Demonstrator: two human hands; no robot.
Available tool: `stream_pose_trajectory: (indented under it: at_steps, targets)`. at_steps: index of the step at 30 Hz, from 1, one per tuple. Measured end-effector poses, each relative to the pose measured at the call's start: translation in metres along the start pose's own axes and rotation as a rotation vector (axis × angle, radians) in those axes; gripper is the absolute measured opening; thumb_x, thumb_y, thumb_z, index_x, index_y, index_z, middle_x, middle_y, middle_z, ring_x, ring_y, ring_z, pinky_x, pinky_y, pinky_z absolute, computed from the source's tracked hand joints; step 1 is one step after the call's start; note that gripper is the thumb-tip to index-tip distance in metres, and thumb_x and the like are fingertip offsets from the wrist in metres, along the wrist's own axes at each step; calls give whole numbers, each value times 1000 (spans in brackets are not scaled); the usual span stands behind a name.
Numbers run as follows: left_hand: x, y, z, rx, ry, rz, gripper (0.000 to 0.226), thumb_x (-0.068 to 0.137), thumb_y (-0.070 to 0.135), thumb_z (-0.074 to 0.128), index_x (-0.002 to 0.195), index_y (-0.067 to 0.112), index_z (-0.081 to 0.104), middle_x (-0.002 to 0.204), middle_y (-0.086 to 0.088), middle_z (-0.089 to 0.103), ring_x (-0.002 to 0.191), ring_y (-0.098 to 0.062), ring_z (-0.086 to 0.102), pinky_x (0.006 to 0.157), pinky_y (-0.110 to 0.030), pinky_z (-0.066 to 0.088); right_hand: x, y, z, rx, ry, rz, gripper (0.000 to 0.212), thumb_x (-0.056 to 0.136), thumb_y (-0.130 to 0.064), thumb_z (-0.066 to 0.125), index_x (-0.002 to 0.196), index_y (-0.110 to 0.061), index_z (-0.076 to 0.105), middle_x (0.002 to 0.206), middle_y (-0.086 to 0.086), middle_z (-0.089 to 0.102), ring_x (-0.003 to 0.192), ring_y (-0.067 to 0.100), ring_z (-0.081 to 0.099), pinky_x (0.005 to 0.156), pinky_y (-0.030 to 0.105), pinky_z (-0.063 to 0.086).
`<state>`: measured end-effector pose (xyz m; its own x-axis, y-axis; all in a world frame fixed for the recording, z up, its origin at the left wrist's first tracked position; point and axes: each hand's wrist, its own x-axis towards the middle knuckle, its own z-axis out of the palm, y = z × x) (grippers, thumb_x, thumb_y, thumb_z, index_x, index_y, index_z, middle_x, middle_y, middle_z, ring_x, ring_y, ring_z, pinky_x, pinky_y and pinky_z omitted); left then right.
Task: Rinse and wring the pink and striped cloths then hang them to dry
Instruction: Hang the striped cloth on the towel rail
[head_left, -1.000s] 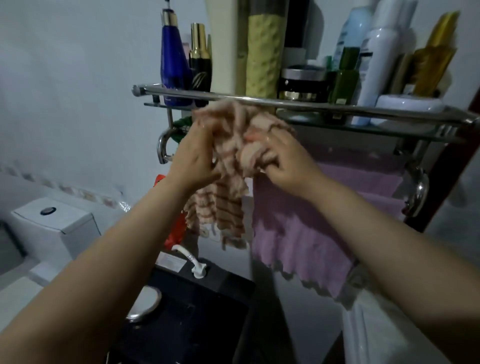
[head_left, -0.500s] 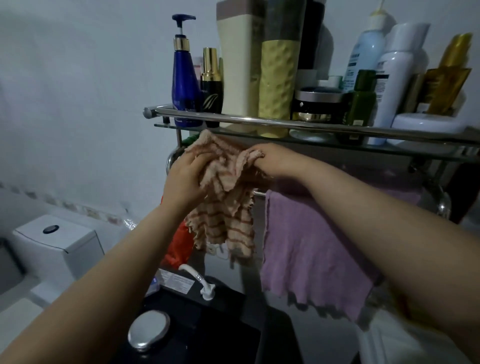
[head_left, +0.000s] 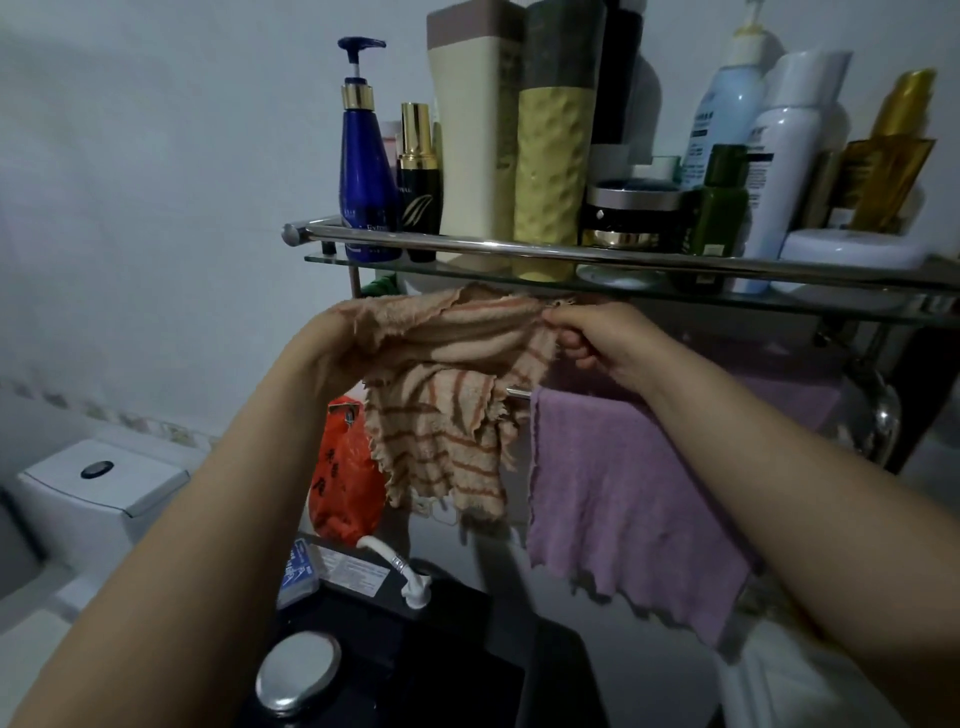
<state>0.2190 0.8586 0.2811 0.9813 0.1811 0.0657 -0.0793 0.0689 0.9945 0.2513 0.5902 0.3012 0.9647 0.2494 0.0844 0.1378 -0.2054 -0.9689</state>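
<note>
Striped cloth (head_left: 441, 415) stretched between both hands' fingers (head_left: 563, 340).

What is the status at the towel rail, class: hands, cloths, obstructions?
Left hand and right hand: each grip shut on striped cloth, stretched wide under the shelf. Pink cloth already hanging on rail. Nothing in the way.

The beige cloth with orange stripes (head_left: 441, 415) hangs below the glass shelf with a chrome rail (head_left: 519, 248), held at its upper corners by the left hand (head_left: 332, 353) and the right hand (head_left: 597, 338). The lilac-pink cloth (head_left: 623, 493) hangs over the chrome towel bar (head_left: 518, 393), just right of the striped cloth. Bottles and jars stand on the shelf. The orange plastic bag (head_left: 343, 478) hangs left of the striped cloth. The white toilet cistern (head_left: 104, 483) stands at far left.
</note>
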Motion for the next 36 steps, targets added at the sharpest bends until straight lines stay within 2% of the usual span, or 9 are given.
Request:
stream_pose_trajectory:
  at_steps: [3, 6, 8, 13, 18, 21, 24, 31, 36]
  targets:
    - [-2, -13, 8, 120, 6, 243, 35, 82, -4, 54, 106, 18, 66, 110, -8, 65, 98, -22, 64, 79, -33, 55, -8, 4, 17, -48, 6, -275, 15, 92, -8, 56, 104, -11, 64, 90, 4, 72, 85, 17, 65, 75, 27, 52]
    - [4, -20, 19, 549, -65, 483, 39, 85, 7, 62, 121, 24, 59, 121, 2, 61, 110, -14, 59, 93, -33, 51, -5, 9, 25, -892, -52, -578, 49, 92, -21, 52, 139, -20, 39, 136, 9, 53, 122, 24, 52, 100, 35, 40]
    - [18, -17, 27, 814, -116, 538, 45, 91, 20, 59, 134, 23, 48, 129, 0, 55, 115, -12, 52, 100, -34, 45, 3, 6, 26, -1232, -41, -543, 55, 95, -32, 45, 146, -26, 25, 147, 7, 41, 130, 27, 43, 100, 38, 37]
    - [52, -4, 45, 1035, 64, 448, 36, 93, 35, 52, 125, 18, 51, 115, -8, 59, 110, -26, 56, 90, -36, 46, 26, -8, 37, -1153, 37, -233, 44, 99, -40, 37, 137, -17, 37, 135, 15, 48, 118, 33, 51, 86, 36, 40]
    - [79, 7, 64, 1183, 172, 333, 30, 96, 44, 43, 111, 20, 54, 114, -7, 58, 102, -21, 54, 89, -32, 42, 44, -18, 46, -1053, 113, 31, 53, 101, -44, 26, 138, -9, 40, 139, 18, 44, 125, 32, 47, 99, 36, 38]
    - [77, 1, 70, 1290, 184, 362, 38, 97, 44, 42, 121, 18, 53, 127, -10, 55, 118, -27, 50, 101, -39, 38, 42, -17, 46, -1114, 130, 20, 47, 101, -39, 30, 135, -10, 44, 136, 17, 48, 118, 31, 51, 94, 38, 41]
    - [69, -2, 70, 1328, 100, 501, 36, 98, 44, 39, 119, 20, 55, 120, -6, 56, 111, -25, 52, 97, -37, 42, 32, -10, 46, -1221, 104, -59, 48, 100, -44, 30, 131, -12, 47, 132, 15, 51, 111, 30, 53, 82, 36, 40]
    - [60, -13, 58, 1292, 103, 759, 39, 94, 41, 41, 110, 11, 60, 104, -12, 64, 92, -30, 61, 80, -42, 53, -11, 25, 57, -1359, 27, -519, 69, 90, -66, 27, 146, -26, 28, 152, 4, 29, 137, 26, 28, 107, 42, 24]
    - [47, -19, 55, 1063, 120, 746, 29, 94, 28, 51, 118, 14, 55, 115, -11, 63, 100, -27, 61, 86, -40, 51, -3, 32, 62, -1229, -174, -389, 61, 94, -61, 26, 136, -20, 39, 143, 10, 45, 130, 30, 42, 103, 42, 37]
